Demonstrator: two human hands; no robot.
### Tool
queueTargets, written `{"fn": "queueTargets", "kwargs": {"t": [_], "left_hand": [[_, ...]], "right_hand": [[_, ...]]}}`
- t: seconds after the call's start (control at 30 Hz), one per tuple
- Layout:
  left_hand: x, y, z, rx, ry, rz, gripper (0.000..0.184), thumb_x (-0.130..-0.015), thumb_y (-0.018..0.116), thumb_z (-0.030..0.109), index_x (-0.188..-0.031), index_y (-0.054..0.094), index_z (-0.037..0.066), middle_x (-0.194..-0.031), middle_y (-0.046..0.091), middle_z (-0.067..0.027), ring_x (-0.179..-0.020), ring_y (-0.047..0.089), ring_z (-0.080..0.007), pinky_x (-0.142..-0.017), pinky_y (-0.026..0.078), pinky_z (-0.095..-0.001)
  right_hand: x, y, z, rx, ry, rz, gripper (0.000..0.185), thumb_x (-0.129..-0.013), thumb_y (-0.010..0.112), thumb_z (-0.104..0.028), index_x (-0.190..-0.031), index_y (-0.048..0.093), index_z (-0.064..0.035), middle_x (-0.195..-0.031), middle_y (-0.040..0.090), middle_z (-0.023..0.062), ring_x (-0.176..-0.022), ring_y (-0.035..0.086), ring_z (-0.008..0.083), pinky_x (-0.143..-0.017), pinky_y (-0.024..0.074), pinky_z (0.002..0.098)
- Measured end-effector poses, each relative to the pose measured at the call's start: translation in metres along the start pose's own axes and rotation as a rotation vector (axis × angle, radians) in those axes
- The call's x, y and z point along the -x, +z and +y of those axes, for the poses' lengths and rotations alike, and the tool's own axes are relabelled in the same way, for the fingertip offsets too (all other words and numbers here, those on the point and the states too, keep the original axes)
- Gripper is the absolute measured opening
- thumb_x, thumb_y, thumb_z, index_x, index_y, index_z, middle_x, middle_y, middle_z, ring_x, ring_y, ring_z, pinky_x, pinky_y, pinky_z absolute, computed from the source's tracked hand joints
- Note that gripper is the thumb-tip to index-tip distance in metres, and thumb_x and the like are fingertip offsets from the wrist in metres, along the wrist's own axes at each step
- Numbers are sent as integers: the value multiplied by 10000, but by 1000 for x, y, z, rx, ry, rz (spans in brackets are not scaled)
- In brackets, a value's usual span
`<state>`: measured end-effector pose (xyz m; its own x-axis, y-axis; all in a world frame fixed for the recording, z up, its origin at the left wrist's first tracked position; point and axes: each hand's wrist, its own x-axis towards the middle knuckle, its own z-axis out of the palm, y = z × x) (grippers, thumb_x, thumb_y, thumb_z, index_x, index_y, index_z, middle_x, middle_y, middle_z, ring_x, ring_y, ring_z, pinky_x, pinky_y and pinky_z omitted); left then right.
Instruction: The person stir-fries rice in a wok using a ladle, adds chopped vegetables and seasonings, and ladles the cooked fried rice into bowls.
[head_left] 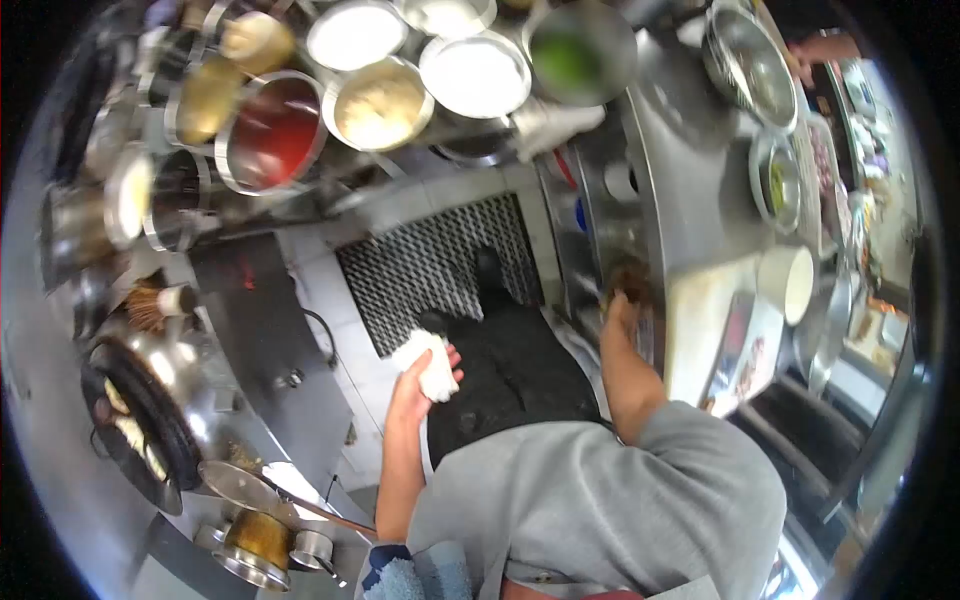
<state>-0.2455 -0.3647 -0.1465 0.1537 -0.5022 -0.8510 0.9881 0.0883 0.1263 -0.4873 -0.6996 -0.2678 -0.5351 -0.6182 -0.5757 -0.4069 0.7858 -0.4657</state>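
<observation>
My left hand is closed around a bunched white cloth, held in front of the dark apron. On the other side, my right hand reaches down into the shelf space under the steel counter. Its fingers are blurred and partly hidden beside a brownish thing whose kind I cannot make out. Whether it grips that thing does not show.
Metal pots, including one with red contents, line the far side. A wok with food sits at left, near a strainer. At right are a cutting board and bowls. Another person's hand shows top right.
</observation>
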Motion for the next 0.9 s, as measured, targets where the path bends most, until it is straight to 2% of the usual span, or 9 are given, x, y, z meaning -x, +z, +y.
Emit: {"fn": "queueTargets", "kwargs": {"t": [0.07,0.1,0.17,0.27,0.5,0.67,0.73,0.83,0.9], "left_hand": [[14,7,10,15,57,16,417,-880,525,189,-1237,422,1,-1165,543,-186,-1041,558,-317,-842,492,-498],[15,-2,11,78,67,-36,415,-877,519,175,-1244,415,12,-1169,541,-188,-1057,551,-320,-863,476,-503],[22,-9,19,70,164,-45,410,-876,509,208,-1231,423,23,-1165,540,-187,-1067,542,-333,-883,453,-522],[24,-40,26,150,213,26,375,-893,496,285,-1200,437,77,-1160,522,-224,-1078,514,-388,-857,443,-573],[54,-31,29,206,264,70,418,-886,490,334,-1205,431,71,-1179,513,-199,-1104,497,-342,-903,417,-534],[89,-21,42,204,636,70,499,-860,506,327,-1252,403,36,-1265,476,-171,-1157,462,-322,-941,394,-492],[117,-20,50,170,826,149,582,-844,519,323,-1285,368,-26,-1309,441,-179,-1228,405,-290,-992,365,-427],[164,-28,63,241,1039,70,562,-824,551,312,-1250,403,-24,-1238,494,-198,-1096,526,-278,-894,462,-388],[209,-28,72,286,1149,-18,555,-846,515,341,-1245,405,-28,-1232,491,-224,-1002,570,-308,-825,498,-412]], "right_hand": [[-44,18,-3,-301,330,-258,387,-759,621,-320,-1036,535,-64,-956,527,126,-908,498,281,-715,437,500],[-65,22,21,-361,-29,-463,307,-797,588,-380,-816,563,-74,-750,523,109,-574,497,241,-517,427,413],[-139,46,24,-343,148,-484,260,-765,637,-247,-878,562,-26,-753,536,110,-587,521,273,-467,417,410],[-117,50,-1,18,239,-317,497,-828,565,-408,-1146,565,-27,-1039,627,142,-840,615,315,-754,477,390],[8,58,-3,318,-478,51,631,-718,538,-101,-1290,344,82,-1146,510,262,-901,591,343,-805,454,419],[117,173,-161,-16,-947,-655,655,-699,659,-147,-1272,395,30,-1181,514,198,-989,546,271,-807,427,343],[106,215,-196,-18,-886,-767,520,-703,681,-202,-1117,508,62,-1121,569,206,-1020,551,294,-879,419,371],[67,248,-201,-131,-697,-778,219,-745,589,-104,-961,570,-75,-795,593,90,-628,581,254,-538,497,349],[107,221,-194,-242,-446,-967,220,-776,565,-187,-977,545,-99,-914,579,94,-755,573,284,-558,492,424]]}}
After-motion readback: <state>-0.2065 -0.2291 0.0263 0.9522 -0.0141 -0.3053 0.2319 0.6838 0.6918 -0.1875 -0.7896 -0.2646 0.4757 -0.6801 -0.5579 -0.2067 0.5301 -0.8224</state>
